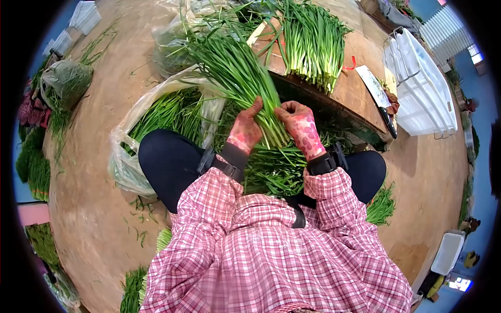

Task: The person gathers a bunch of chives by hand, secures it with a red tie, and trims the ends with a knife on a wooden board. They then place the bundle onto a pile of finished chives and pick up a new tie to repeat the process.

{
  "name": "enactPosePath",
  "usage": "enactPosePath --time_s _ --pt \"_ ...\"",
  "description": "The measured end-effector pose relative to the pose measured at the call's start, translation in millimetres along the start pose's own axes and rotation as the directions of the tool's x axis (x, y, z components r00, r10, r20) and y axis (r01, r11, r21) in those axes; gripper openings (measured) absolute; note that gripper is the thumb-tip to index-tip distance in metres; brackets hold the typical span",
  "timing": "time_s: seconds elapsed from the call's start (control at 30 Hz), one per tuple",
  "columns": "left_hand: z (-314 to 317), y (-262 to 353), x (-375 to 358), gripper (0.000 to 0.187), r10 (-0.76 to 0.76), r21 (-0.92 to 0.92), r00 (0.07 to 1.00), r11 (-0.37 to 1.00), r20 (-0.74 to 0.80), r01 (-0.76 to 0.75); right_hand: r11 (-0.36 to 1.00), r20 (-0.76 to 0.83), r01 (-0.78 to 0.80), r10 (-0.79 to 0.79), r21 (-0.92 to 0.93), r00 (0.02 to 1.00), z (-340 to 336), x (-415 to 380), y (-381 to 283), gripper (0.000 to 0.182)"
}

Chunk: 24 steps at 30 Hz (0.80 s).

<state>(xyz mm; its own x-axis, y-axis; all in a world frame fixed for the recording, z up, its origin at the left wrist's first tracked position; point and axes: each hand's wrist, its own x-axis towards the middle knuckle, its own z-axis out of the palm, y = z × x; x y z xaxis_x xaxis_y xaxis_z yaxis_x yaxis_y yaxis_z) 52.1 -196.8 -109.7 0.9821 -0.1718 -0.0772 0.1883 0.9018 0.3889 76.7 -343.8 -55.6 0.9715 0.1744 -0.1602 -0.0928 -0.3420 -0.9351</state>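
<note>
A loose bunch of garlic chives (235,68) slants up and left in front of me, its pale stem ends pointing down between my hands. My left hand (245,128), in a pink patterned glove, is closed round the bunch's left side. On the other side, my right hand (302,128), gloved alike, has thumb and fingers pinched at the bunch's right edge; the exact stems it grips are partly hidden. Below both hands lies a heap of loose green leaves (276,169) between my knees.
A wooden board (360,101) holds a pile of chives (315,47), a red tie (350,63) and a cleaver (377,91). White crates (422,83) stand to the right. On the left sits an open plastic bag (122,161) of chives.
</note>
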Motion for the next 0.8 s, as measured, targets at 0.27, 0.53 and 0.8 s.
enactPosePath --time_s 0.27,0.53,0.8 --pt "-8.0 -3.6 -2.0 0.039 -0.005 0.049 0.982 0.999 -0.188 0.015 0.991 -0.054 0.037 -0.03 0.132 0.998 8.9 4.1 12.9 0.023" --pt "-22.9 -10.1 2.1 0.036 0.073 0.252 0.941 0.968 -0.33 0.014 0.973 0.04 0.1 -0.094 -0.208 0.995 13.0 1.2 5.6 0.025" --pt "-9.6 -9.1 -8.7 0.024 0.212 0.376 0.94 0.921 -0.268 -0.1 0.99 0.038 0.094 -0.098 0.11 0.994 12.3 -10.5 5.1 0.02"
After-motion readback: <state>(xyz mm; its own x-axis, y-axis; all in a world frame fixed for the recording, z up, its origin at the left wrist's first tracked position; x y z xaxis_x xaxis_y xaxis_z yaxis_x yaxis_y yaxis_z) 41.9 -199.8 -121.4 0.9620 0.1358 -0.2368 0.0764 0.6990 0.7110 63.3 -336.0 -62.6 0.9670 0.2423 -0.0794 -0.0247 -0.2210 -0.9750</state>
